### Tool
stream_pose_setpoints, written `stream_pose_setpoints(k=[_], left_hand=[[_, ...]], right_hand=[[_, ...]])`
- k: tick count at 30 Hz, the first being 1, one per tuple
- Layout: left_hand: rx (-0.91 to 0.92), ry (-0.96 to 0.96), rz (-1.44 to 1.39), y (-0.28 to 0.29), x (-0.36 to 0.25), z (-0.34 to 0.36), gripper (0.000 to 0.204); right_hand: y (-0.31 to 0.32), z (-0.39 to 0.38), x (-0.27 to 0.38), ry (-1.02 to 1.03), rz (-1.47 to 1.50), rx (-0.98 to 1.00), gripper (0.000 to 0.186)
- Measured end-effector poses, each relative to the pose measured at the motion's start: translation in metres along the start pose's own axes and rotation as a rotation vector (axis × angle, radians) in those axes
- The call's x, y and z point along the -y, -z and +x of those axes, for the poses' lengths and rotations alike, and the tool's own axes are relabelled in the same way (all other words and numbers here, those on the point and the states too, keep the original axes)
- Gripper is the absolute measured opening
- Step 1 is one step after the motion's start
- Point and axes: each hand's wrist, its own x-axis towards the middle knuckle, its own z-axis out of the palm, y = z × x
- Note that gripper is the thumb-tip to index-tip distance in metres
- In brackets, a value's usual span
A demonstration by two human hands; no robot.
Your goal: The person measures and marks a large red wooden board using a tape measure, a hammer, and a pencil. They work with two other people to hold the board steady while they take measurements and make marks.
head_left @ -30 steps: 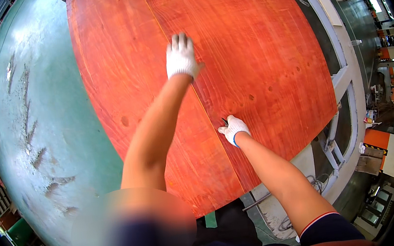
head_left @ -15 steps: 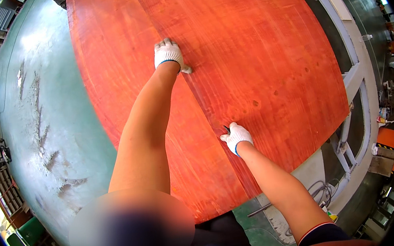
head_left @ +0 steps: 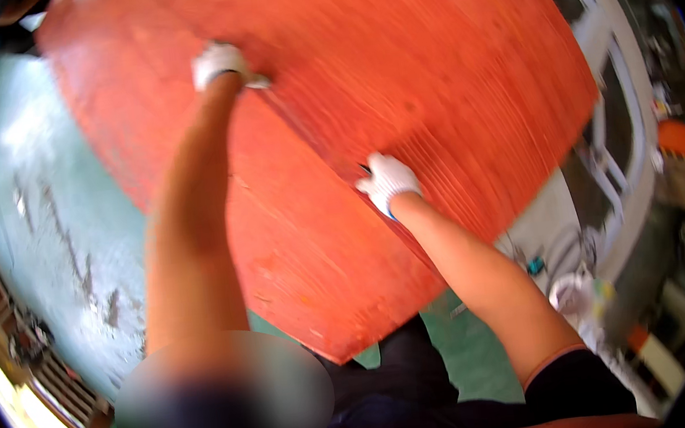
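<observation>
A wide orange-red wood-grained sheet lies in front of me, with a darker straight seam running across it from far left to near right. My left hand, in a white knit glove, rests palm down at the far part of that seam, thumb stretched out to the right. Nearer me, my right hand, also gloved, is closed around a small tool. Only its dark tip shows past the fingers at the seam, so its kind is hidden. Motion blur softens both hands.
To the left spreads a scuffed green surface. A pale metal frame borders the sheet on the right. Hoses and a white bag lie near my right elbow. At the top left is a partly visible dark shape.
The view has shifted and turned, so sheet and hands appear farther up and left. Both hands stay at the seam, the right one still closed around the small tool.
</observation>
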Motion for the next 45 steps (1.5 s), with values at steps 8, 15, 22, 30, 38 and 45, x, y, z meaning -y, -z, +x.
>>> stream_pose_setpoints(k=[8,15,22,30,38,45], left_hand=[[-0.03,-0.003,0.144,0.017,0.001,-0.017,0.117],[0.012,-0.088,0.117,0.018,0.009,-0.014,0.114],[0.155,-0.126,0.193,0.035,0.007,-0.015,0.102],[0.113,-0.073,0.221,0.035,0.004,-0.01,0.1],[0.092,-0.111,0.331,0.01,-0.002,0.018,0.083],[-0.087,-0.166,0.351,-0.002,0.003,0.041,0.095]], right_hand=[[-0.019,-0.007,-0.001,-0.091,0.118,-0.127,0.044],[-0.018,-0.008,0.016,-0.202,0.135,-0.194,0.052],[-0.006,-0.009,0.029,-0.284,0.168,-0.125,0.05],[-0.01,-0.002,0.025,-0.278,0.195,-0.148,0.052],[-0.026,0.007,0.016,-0.217,0.328,-0.175,0.038],[-0.035,0.0,0.035,-0.443,0.513,-0.393,0.04]])
